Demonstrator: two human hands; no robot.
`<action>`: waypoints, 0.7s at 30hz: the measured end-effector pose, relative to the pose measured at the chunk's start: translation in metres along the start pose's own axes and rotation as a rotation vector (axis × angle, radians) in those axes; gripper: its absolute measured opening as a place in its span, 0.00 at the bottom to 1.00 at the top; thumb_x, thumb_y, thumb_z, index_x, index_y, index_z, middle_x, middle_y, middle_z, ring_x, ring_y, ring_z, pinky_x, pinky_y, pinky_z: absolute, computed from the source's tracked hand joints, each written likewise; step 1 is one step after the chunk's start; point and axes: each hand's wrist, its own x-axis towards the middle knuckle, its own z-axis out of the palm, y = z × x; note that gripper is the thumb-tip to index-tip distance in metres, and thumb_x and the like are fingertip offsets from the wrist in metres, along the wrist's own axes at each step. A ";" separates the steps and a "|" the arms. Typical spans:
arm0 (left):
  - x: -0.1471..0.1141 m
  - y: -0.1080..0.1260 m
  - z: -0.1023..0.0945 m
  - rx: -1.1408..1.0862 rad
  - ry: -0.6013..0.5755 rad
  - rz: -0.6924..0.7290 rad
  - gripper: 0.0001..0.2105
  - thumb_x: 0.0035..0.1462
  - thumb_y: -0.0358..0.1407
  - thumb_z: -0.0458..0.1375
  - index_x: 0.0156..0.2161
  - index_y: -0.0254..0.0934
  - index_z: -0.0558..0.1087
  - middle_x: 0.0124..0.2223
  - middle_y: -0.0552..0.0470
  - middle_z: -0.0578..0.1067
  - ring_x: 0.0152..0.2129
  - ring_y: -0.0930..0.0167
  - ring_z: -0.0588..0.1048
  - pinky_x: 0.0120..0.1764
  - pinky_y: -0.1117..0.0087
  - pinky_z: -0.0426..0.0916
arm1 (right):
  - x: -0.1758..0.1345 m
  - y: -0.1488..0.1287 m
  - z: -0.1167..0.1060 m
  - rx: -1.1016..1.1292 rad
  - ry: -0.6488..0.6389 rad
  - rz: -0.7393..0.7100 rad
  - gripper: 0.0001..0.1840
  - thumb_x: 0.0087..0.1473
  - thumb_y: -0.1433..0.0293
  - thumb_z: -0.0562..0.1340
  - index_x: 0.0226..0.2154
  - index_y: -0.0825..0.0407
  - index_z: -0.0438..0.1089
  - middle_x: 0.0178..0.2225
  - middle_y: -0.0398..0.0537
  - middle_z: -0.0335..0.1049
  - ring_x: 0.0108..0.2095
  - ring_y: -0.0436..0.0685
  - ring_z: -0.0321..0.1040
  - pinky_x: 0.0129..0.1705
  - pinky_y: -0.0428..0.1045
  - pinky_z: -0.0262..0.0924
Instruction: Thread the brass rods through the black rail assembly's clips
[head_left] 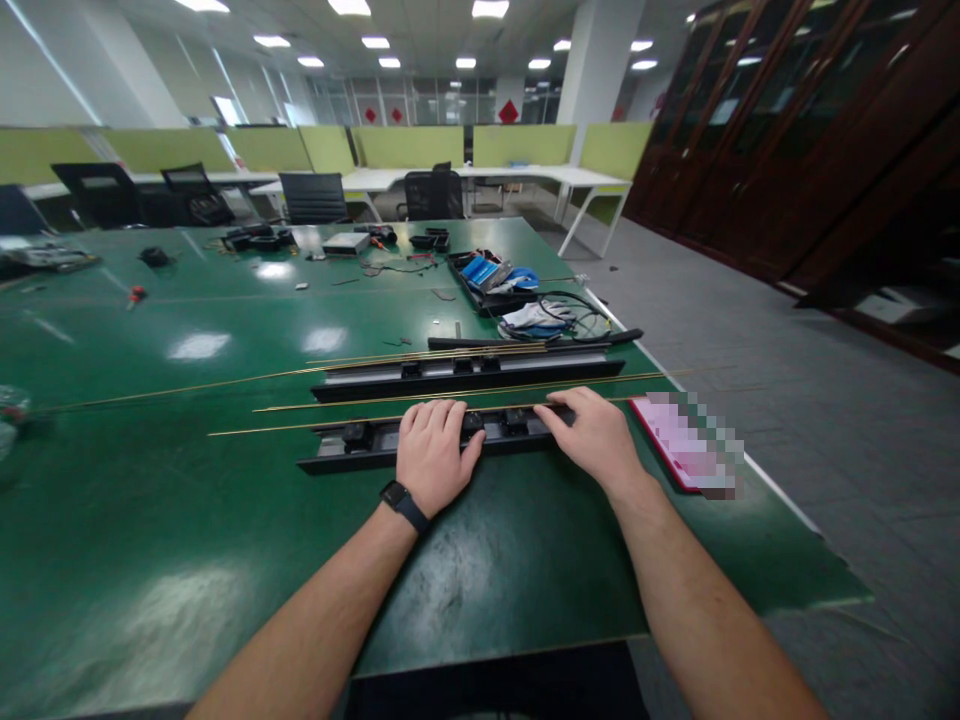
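Note:
A black channel-shaped rail (360,463) lies across the table before me, with several black blocks (515,421) seated along its grey inner strip. My left hand (433,455) lies over the middle of this rail, fingers bent over its far edge and thumb on the near side. At the rail's right end, my right hand (596,435) has thumb and fingertips close together at the far edge; what they pinch is hidden. A thin brass-coloured rod (262,430) runs along that far edge and passes behind both hands.
Behind lies a second black rail (352,388) with more thin rods (337,404) beside it. A pink, red-edged flat item (664,440) lies right of my right hand. Farther back are a black tray (469,290) of parts, a white glove (536,317) and cables. The table's right edge is close.

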 end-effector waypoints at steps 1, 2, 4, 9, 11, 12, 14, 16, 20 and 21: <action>0.000 0.000 0.000 -0.002 -0.002 0.000 0.18 0.69 0.45 0.55 0.56 0.38 0.73 0.55 0.40 0.78 0.53 0.55 0.74 0.59 0.52 0.61 | 0.000 -0.001 0.001 0.005 0.002 -0.010 0.15 0.64 0.57 0.64 0.44 0.49 0.80 0.44 0.50 0.80 0.45 0.61 0.76 0.52 0.55 0.68; 0.000 0.000 0.000 -0.003 -0.004 0.000 0.18 0.69 0.45 0.55 0.56 0.38 0.73 0.55 0.40 0.78 0.53 0.55 0.74 0.59 0.52 0.61 | 0.000 -0.001 0.002 0.008 0.000 -0.020 0.15 0.65 0.57 0.63 0.44 0.48 0.80 0.44 0.50 0.80 0.45 0.61 0.76 0.52 0.55 0.68; 0.000 0.001 0.000 -0.004 -0.006 -0.002 0.17 0.69 0.45 0.55 0.56 0.38 0.73 0.55 0.40 0.78 0.53 0.55 0.74 0.59 0.52 0.61 | 0.000 -0.002 0.003 0.005 -0.008 -0.024 0.15 0.66 0.57 0.62 0.43 0.48 0.80 0.43 0.50 0.80 0.45 0.60 0.76 0.51 0.55 0.68; 0.001 0.001 0.000 -0.011 -0.001 -0.005 0.17 0.68 0.44 0.56 0.56 0.39 0.73 0.54 0.40 0.78 0.53 0.55 0.74 0.59 0.52 0.61 | 0.002 -0.001 -0.001 -0.025 -0.026 0.021 0.15 0.66 0.57 0.61 0.39 0.47 0.80 0.41 0.50 0.79 0.43 0.61 0.76 0.47 0.55 0.68; 0.001 0.001 0.000 -0.014 0.002 -0.003 0.17 0.69 0.44 0.55 0.56 0.39 0.73 0.54 0.40 0.78 0.53 0.55 0.74 0.59 0.52 0.61 | 0.002 -0.001 -0.002 -0.033 -0.018 0.028 0.15 0.66 0.57 0.62 0.38 0.47 0.81 0.41 0.49 0.80 0.43 0.61 0.76 0.48 0.55 0.68; 0.001 0.001 0.000 -0.013 0.002 -0.002 0.17 0.69 0.45 0.55 0.56 0.39 0.73 0.54 0.41 0.78 0.53 0.55 0.74 0.59 0.52 0.61 | 0.002 -0.001 -0.002 -0.030 -0.011 0.024 0.14 0.65 0.57 0.63 0.39 0.47 0.81 0.41 0.49 0.80 0.43 0.60 0.76 0.48 0.55 0.68; 0.001 0.001 0.000 -0.009 0.001 -0.003 0.17 0.69 0.45 0.55 0.56 0.38 0.73 0.54 0.41 0.78 0.53 0.55 0.74 0.60 0.52 0.61 | 0.001 -0.001 -0.002 -0.011 0.000 0.005 0.13 0.64 0.57 0.64 0.41 0.47 0.81 0.42 0.49 0.80 0.44 0.60 0.77 0.50 0.55 0.68; 0.001 0.001 -0.001 -0.005 -0.001 -0.004 0.17 0.69 0.45 0.55 0.56 0.38 0.73 0.54 0.41 0.78 0.53 0.56 0.74 0.60 0.52 0.61 | 0.000 -0.002 0.000 0.010 0.001 -0.018 0.14 0.64 0.57 0.64 0.43 0.48 0.80 0.44 0.49 0.80 0.45 0.60 0.77 0.52 0.55 0.68; 0.001 0.001 0.000 -0.002 -0.004 -0.007 0.17 0.68 0.45 0.56 0.56 0.38 0.73 0.54 0.40 0.78 0.53 0.55 0.73 0.59 0.51 0.61 | 0.000 -0.003 0.003 0.007 0.000 -0.019 0.15 0.66 0.57 0.62 0.42 0.48 0.81 0.43 0.49 0.80 0.45 0.60 0.76 0.51 0.55 0.68; 0.001 0.001 0.000 -0.002 -0.004 -0.007 0.17 0.68 0.45 0.56 0.56 0.38 0.73 0.54 0.40 0.78 0.53 0.55 0.73 0.59 0.51 0.61 | 0.000 -0.003 0.003 -0.002 0.003 -0.012 0.15 0.66 0.57 0.62 0.41 0.47 0.81 0.42 0.49 0.80 0.44 0.60 0.76 0.51 0.55 0.68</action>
